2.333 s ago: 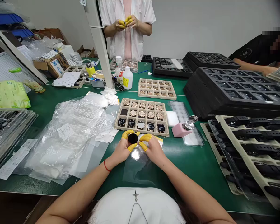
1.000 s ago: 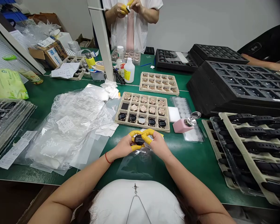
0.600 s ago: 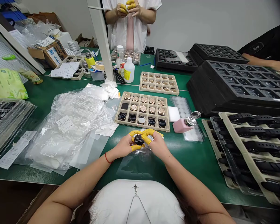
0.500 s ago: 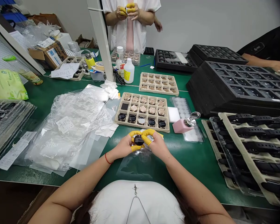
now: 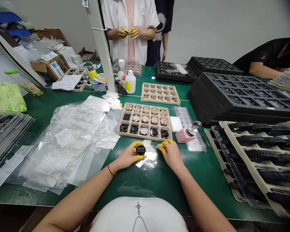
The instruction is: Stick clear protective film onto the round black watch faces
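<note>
My left hand [image 5: 129,155], in yellow finger cots, grips the edge of a round black watch head [image 5: 141,149] with small white print on its face. My right hand [image 5: 171,154], also in yellow cots, is closed just below the near right corner of the beige tray [image 5: 145,138]. A small pale bit shows at its fingertips, too small to name. The tray carries rose-gold watch movements or cases [image 5: 145,119] in its back rows and mostly black round faces [image 5: 134,129] in its front row. Crumpled clear film [image 5: 148,161] lies between my hands.
A pink pump bottle [image 5: 185,135] and white pad [image 5: 176,124] stand right of the tray. Plastic bags [image 5: 70,135] spread on the left. Trays of black straps [image 5: 258,140] and black foam trays [image 5: 215,106] rise on the right. A co-worker [image 5: 130,32] stands across the table.
My right hand has left the watch head and moved right, toward the tray's near corner. My left hand keeps hold of the watch head. The film between my hands is now more exposed.
</note>
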Demonstrator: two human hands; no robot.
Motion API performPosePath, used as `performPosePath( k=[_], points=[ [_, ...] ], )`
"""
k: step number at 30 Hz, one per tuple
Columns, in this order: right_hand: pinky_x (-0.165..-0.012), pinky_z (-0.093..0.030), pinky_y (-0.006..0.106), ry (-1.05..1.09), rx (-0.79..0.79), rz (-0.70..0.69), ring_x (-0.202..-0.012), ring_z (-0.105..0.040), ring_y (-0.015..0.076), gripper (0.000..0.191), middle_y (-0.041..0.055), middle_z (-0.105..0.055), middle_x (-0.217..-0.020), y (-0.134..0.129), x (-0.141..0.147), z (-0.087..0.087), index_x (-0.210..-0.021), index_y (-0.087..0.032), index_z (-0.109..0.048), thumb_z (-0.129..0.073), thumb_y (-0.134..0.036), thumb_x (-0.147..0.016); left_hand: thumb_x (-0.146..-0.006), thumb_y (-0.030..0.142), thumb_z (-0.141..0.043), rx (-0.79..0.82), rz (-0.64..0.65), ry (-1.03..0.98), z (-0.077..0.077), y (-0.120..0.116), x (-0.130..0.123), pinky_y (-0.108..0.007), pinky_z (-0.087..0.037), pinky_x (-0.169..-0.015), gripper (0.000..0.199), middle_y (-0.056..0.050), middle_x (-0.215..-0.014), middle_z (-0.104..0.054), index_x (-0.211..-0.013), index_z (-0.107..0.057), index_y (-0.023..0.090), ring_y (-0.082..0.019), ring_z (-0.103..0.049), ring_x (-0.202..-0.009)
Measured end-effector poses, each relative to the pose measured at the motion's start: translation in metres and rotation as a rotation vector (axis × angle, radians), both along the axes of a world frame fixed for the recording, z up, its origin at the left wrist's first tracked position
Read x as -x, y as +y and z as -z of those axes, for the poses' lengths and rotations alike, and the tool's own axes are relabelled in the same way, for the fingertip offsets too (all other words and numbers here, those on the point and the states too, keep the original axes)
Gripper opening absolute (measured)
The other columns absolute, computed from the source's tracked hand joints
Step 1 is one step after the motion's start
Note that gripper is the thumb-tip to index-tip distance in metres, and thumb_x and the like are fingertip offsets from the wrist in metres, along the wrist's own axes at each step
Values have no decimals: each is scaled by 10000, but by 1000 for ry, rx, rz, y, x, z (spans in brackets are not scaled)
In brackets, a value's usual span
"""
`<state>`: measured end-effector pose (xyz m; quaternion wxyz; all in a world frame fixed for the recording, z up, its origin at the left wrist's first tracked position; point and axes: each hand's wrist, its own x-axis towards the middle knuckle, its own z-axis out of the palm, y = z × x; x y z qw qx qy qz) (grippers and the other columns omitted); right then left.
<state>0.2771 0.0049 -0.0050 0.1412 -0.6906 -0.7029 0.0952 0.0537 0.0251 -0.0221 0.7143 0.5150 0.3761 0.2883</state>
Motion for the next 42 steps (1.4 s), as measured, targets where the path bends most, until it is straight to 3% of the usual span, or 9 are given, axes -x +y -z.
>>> performPosePath(
  k=[4, 9, 14, 18, 25, 31, 34, 38, 42],
  points=[
    [-807, -440, 360, 318, -228, -187, -935, -516, 230, 212, 110, -583, -983, -4, 18, -10, -1006, -160, -558, -371, -200, -914, -680, 284, -751, -4, 11, -3, -5, -1, -1, -309, -475, -779, 552, -18, -939, -590, -1138, -450, 216, -143, -598, -815],
    [-684, -440, 317, 253, -121, -350, -821, -553, 220, 196, 82, -626, -875, -7, 48, -19, -981, -185, -597, -425, -211, -890, -723, 276, -713, -38, 34, -32, -9, -2, 1, -278, -472, -742, 519, -46, -994, -602, -1163, -449, 200, -149, -595, -835],
    [-616, -397, 275, 96, -95, -374, -746, -547, 194, 191, 57, -627, -833, -4, 64, -13, -974, -211, -613, -472, -163, -855, -731, 221, -697, -73, 49, -43, -6, -1, 2, -264, -473, -721, 509, -47, -998, -599, -1178, -453, 197, -156, -595, -846],
    [-605, -370, 282, -43, -129, -296, -777, -514, 217, 224, 78, -605, -821, -1, 69, -9, -893, -181, -609, -483, -59, -754, -742, 224, -683, -127, 22, 32, -2, -1, 1, -261, -470, -691, 426, -41, -943, -599, -1115, -483, 181, -155, -591, -808],
    [-643, -383, 283, 74, -46, -204, -813, -528, 215, 209, 73, -606, -888, 17, 65, -9, -972, -192, -583, -453, -117, -826, -732, 284, -704, -87, 48, -36, -1, 2, 1, -323, -472, -806, 512, -73, -1067, -595, -1171, -453, 197, -189, -594, -910],
    [-775, -421, 299, 295, -115, -393, -912, -507, 203, 294, 74, -587, -996, 11, 51, -18, -1046, -201, -566, -383, -76, -853, -696, 290, -739, -45, 55, -43, -7, 2, 1, -301, -464, -752, 571, -54, -988, -611, -1184, -457, 198, -171, -590, -845],
    [-741, -428, 315, 225, -120, -453, -897, -485, 217, 330, 82, -572, -981, 0, 48, -21, -1048, -206, -584, -381, -58, -833, -694, 289, -740, -65, 80, -30, -11, 2, 1, -282, -459, -716, 537, -49, -987, -607, -1157, -483, 203, -165, -583, -829],
    [-698, -420, 318, 108, -133, -414, -871, -477, 222, 365, 87, -580, -972, -7, 50, -20, -1053, -198, -598, -409, -28, -791, -710, 286, -725, -72, 95, -34, -11, 2, 1, -284, -460, -721, 501, -47, -981, -601, -1140, -482, 204, -165, -579, -837],
    [-605, -354, 304, -84, -200, -449, -778, -447, 219, 330, 87, -602, -926, -9, 50, -15, -991, -195, -636, -436, -22, -794, -711, 272, -723, -74, 77, -52, -6, 1, 1, -293, -456, -755, 497, -43, -977, -586, -1132, -471, 200, -166, -570, -860]
  ],
)
